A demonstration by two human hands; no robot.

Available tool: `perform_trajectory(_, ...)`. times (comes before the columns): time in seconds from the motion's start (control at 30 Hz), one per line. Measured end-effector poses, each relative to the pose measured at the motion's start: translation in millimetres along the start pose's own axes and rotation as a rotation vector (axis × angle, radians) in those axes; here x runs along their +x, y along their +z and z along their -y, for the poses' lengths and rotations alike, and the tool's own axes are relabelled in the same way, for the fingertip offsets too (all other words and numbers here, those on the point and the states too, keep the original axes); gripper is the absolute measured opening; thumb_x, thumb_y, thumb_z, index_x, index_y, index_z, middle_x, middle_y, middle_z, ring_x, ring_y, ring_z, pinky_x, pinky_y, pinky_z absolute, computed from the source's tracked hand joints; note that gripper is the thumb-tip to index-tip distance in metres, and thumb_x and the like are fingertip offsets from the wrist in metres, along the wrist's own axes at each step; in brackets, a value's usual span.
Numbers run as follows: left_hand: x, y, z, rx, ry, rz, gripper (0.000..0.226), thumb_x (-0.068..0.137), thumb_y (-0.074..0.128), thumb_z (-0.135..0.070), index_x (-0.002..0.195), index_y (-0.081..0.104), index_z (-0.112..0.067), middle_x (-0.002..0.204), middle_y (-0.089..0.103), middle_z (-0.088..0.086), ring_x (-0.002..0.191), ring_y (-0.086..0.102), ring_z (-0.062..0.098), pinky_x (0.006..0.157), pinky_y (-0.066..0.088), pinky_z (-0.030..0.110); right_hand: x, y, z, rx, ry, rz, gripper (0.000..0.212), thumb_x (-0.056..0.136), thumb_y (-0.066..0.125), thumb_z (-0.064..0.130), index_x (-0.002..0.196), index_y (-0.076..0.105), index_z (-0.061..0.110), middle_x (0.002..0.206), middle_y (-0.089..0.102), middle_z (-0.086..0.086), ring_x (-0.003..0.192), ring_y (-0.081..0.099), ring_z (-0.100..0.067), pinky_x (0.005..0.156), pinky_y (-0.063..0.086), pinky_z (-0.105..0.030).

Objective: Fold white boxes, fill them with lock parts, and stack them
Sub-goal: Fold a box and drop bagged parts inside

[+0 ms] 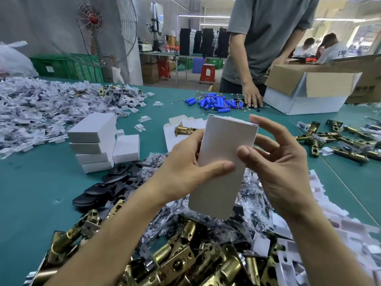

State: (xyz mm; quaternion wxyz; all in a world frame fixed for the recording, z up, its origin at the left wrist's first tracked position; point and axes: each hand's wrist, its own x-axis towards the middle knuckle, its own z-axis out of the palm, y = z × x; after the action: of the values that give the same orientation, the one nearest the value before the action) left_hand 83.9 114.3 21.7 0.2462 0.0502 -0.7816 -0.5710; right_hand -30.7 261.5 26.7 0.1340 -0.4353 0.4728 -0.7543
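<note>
I hold a white box [222, 164] upright above the table, tilted slightly, with its top end closed. My left hand [185, 166] grips its left side, thumb across the front. My right hand [276, 159] holds the right side, thumb on the front face and index finger at the top right corner. A stack of several closed white boxes [92, 141] stands to the left, with one more box [126, 148] leaning beside it. Brass latch parts [181, 254] pile up at the near edge. A flat unfolded box [175, 131] with a brass latch [183, 129] on it lies behind my hands.
Black plates [107, 186] and bagged screws [249, 203] lie near my arms. A heap of small white packets [41, 112] fills the left. Blue batteries [214, 102], more brass latches [338, 141] and an open carton [309, 89] sit beyond. A person in a grey shirt [266, 38] stands across the green table [37, 195].
</note>
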Motion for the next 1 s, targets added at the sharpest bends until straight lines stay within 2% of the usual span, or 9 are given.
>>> perform_trajectory(0.13, 1.3, 0.1, -3.6, -0.099, -0.012, -0.019, 0.040, 0.083, 0.076, -0.029, 0.118, 0.063, -0.017, 0.107, 0.076, 0.003, 0.093, 0.074, 0.015, 0.074, 0.061, 0.029, -0.2, 4.6, -3.2, -0.013, 0.024, -0.043, 0.054, 0.069, 0.076, 0.021, 0.120, 0.063, 0.028, 0.104, 0.075, -0.009, 0.093, 0.073, -0.023, 0.078, 0.061, -0.036)
perform_trajectory(0.33, 0.7, -3.0, -6.5, -0.116, -0.010, -0.018, 0.035, 0.091, 0.067, -0.034, 0.118, 0.060, -0.014, 0.101, 0.076, 0.005, 0.089, 0.074, 0.018, 0.072, 0.061, 0.032, 0.4, 7.1, 0.6, -0.066, 0.000, 0.026, 0.041, 0.076, 0.071, 0.016, 0.114, 0.064, 0.028, 0.099, 0.075, -0.006, 0.080, 0.072, -0.021, 0.071, 0.061, -0.034)
perform_trajectory(0.4, 0.0, -3.6, -5.7, -0.094, 0.017, -0.024, 0.038, 0.086, 0.065, -0.035, 0.122, 0.056, -0.026, 0.099, 0.076, 0.005, 0.089, 0.075, 0.020, 0.070, 0.061, 0.035, 0.4, 7.1, 1.3, -0.052, -0.002, 0.038, 0.039, 0.078, 0.069, 0.014, 0.115, 0.063, 0.025, 0.100, 0.075, -0.007, 0.079, 0.073, -0.021, 0.069, 0.061, -0.033)
perform_trajectory(0.5, -0.8, -5.0, -7.0, -0.052, 0.119, -0.030, 0.059, 0.090, 0.064, -0.039, 0.136, 0.034, -0.058, 0.091, 0.075, 0.009, 0.082, 0.075, 0.028, 0.066, 0.063, 0.041, 0.5, 7.6, 2.9, -0.038, 0.000, 0.042, 0.038, 0.080, 0.066, 0.012, 0.116, 0.062, 0.020, 0.100, 0.076, -0.007, 0.081, 0.074, -0.022, 0.068, 0.061, -0.032)
perform_trajectory(0.57, -1.3, -5.0, -8.4, -0.014, 0.193, 0.003, 0.057, 0.096, 0.058, -0.035, 0.135, 0.032, -0.067, 0.088, 0.072, 0.012, 0.078, 0.072, 0.036, 0.064, 0.063, 0.045, 0.7, 7.8, 4.3, -0.044, 0.001, 0.046, 0.036, 0.080, 0.067, 0.012, 0.115, 0.062, 0.020, 0.099, 0.076, -0.007, 0.080, 0.075, -0.022, 0.068, 0.061, -0.031)
perform_trajectory(0.63, -0.9, -4.7, -7.6, -0.005, 0.212, 0.038, 0.046, 0.100, 0.055, -0.030, 0.133, 0.039, -0.058, 0.082, 0.070, 0.007, 0.072, 0.071, 0.033, 0.057, 0.061, 0.037, 0.6, 6.6, 3.8, -0.054, 0.014, 0.049, 0.035, 0.079, 0.067, 0.011, 0.112, 0.063, 0.020, 0.097, 0.076, -0.006, 0.077, 0.074, -0.021, 0.068, 0.060, -0.031)
perform_trajectory(0.7, -0.5, -4.9, -6.3, 0.004, 0.202, 0.054, 0.037, 0.099, 0.054, -0.027, 0.128, 0.041, -0.045, 0.077, 0.069, -0.005, 0.066, 0.070, 0.017, 0.053, 0.056, 0.027, 0.4, 5.4, 3.0, -0.074, 0.024, 0.052, 0.033, 0.078, 0.067, 0.010, 0.110, 0.064, 0.020, 0.096, 0.077, -0.005, 0.077, 0.074, -0.020, 0.068, 0.060, -0.030)
perform_trajectory(0.8, -1.1, -5.8, -4.7, 0.006, 0.201, 0.069, 0.032, 0.102, 0.052, -0.016, 0.126, 0.041, -0.033, 0.076, 0.068, -0.010, 0.065, 0.069, 0.009, 0.052, 0.054, 0.022, 0.3, 4.2, 1.1, -0.109, 0.031, 0.059, 0.031, 0.078, 0.069, 0.011, 0.107, 0.064, 0.023, 0.098, 0.076, -0.005, 0.079, 0.074, -0.020, 0.070, 0.061, -0.031)
perform_trajectory(1.0, 1.1, -8.3, -2.3, -0.014, 0.252, 0.020, 0.028, 0.101, 0.050, -0.010, 0.119, 0.045, -0.032, 0.079, 0.065, -0.009, 0.070, 0.064, 0.013, 0.059, 0.057, 0.036, 0.1, -1.2, -4.1, -0.254, 0.118, 0.147, 0.057, 0.076, 0.075, 0.021, 0.123, 0.056, 0.048, 0.102, 0.072, -0.005, 0.086, 0.072, -0.023, 0.073, 0.061, -0.032)
